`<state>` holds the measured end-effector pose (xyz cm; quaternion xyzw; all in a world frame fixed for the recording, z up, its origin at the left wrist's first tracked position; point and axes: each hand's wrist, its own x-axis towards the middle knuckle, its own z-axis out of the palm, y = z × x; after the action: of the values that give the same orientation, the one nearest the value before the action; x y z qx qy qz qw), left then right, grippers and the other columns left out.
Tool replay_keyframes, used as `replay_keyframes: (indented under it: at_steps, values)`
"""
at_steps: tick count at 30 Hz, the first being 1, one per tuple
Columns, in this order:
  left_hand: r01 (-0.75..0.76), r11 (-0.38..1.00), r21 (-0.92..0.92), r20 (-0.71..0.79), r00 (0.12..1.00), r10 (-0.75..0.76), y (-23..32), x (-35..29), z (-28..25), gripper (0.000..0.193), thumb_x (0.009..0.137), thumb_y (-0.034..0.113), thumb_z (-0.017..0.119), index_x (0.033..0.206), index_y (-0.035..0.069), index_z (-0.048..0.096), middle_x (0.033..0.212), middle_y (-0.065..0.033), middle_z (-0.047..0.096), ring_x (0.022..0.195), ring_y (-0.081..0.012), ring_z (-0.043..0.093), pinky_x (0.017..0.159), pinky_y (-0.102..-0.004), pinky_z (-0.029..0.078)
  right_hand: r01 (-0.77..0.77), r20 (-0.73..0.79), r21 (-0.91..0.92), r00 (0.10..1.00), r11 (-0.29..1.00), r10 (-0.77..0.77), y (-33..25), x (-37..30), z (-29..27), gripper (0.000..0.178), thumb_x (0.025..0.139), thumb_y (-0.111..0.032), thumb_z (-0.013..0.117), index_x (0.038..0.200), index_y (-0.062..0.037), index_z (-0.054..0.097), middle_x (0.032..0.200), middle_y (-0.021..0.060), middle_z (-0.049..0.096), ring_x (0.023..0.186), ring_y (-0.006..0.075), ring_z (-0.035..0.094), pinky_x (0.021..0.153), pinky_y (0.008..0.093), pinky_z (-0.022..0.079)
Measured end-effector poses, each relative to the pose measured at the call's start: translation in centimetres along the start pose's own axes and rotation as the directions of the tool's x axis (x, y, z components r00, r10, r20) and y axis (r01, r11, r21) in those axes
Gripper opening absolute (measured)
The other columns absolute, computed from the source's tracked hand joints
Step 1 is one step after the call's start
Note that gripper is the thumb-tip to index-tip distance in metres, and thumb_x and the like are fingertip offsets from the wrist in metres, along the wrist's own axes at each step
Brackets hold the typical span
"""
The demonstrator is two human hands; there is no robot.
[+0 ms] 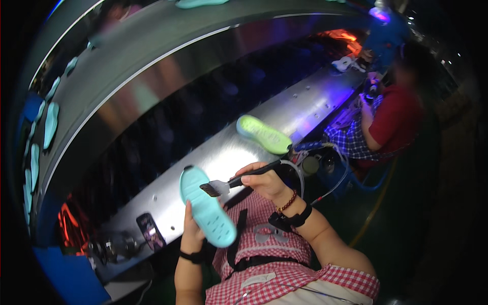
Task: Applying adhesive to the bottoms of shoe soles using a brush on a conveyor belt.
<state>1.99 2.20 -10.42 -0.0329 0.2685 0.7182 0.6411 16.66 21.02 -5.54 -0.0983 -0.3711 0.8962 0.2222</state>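
My left hand (192, 231) grips a light blue shoe sole (216, 223) from beneath, its thumb along the near side edge. The sole is tilted, its inner face upward, with small slots at the lower end and a dark tip at the upper end. In my right hand (264, 182) is a brush (219, 187) with a black handle and dark bristles, its head over the upper half of the sole. Whether the bristles touch the sole I cannot tell. Beyond my right hand, a yellow-green sole (264, 135) lies on the metal bench.
A long metal bench (188, 152) runs diagonally before me, with a phone (150, 231) at its left. Behind it curves a conveyor belt (152, 38) carrying several light blue soles (51, 124). On the right sits a co-worker in a red top (401, 117); a cable (335, 189) hangs between us.
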Motion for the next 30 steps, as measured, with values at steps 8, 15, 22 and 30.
replay_keyframes:
  at_steps: [8, 15, 22, 30]
  values:
    - [-0.134, 0.976, -0.175, 0.099, 0.983, 0.152, -2.2, 0.1, 2.5, 0.084, 0.078, 0.073, 0.016, 0.125, 0.007, 0.041, 0.111, -0.0225, 0.05, 0.097, -0.0368, 0.053, 0.085, -0.0542, 0.042, -0.176, -0.161, -0.208, 0.976, 0.962, 0.144, 3.9, 0.7, 0.6, 0.02, 0.074, -0.004, 0.064, 0.093, 0.0023, 0.063, 0.083, 0.0076, 0.064, 0.073, 0.0108, 0.058, 0.069, 0.0221, 0.046]
    - [-0.225, 0.963, -0.149, 0.032, 0.972, 0.232, -2.8, 0.0, 2.5, 0.072, 0.083, 0.063, 0.017, 0.121, 0.008, 0.044, 0.109, -0.0176, 0.053, 0.094, -0.03, 0.055, 0.086, -0.046, 0.043, -0.012, -0.102, -0.505, 0.994, 0.863, -0.046, 4.0, 3.2, 3.3, 0.02, 0.075, -0.006, 0.065, 0.093, 0.0028, 0.063, 0.085, 0.0087, 0.064, 0.079, 0.0119, 0.059, 0.07, 0.0213, 0.047]
    - [-0.396, 0.918, 0.001, -0.175, 0.904, 0.39, -0.9, 0.2, 1.8, 0.069, 0.084, 0.062, 0.02, 0.114, 0.007, 0.048, 0.102, -0.0133, 0.057, 0.095, -0.0268, 0.055, 0.085, -0.0393, 0.044, 0.287, 0.29, -0.877, 0.956, 0.385, -0.051, 3.3, -0.3, 6.8, 0.023, 0.07, -0.014, 0.066, 0.09, -0.0031, 0.066, 0.073, 0.0122, 0.063, 0.061, 0.0175, 0.058, 0.057, 0.0259, 0.044]
    - [-0.349, 0.937, 0.006, -0.001, 0.937, 0.349, 0.1, -1.8, 3.6, 0.076, 0.082, 0.066, 0.016, 0.113, 0.005, 0.05, 0.095, -0.0162, 0.059, 0.083, -0.0296, 0.059, 0.074, -0.0417, 0.049, -0.01, 0.173, -0.643, 0.972, 0.766, 0.158, -1.1, -1.7, 6.2, 0.018, 0.074, -0.005, 0.066, 0.092, 0.0007, 0.065, 0.085, 0.0083, 0.066, 0.077, 0.0105, 0.061, 0.069, 0.0216, 0.049]
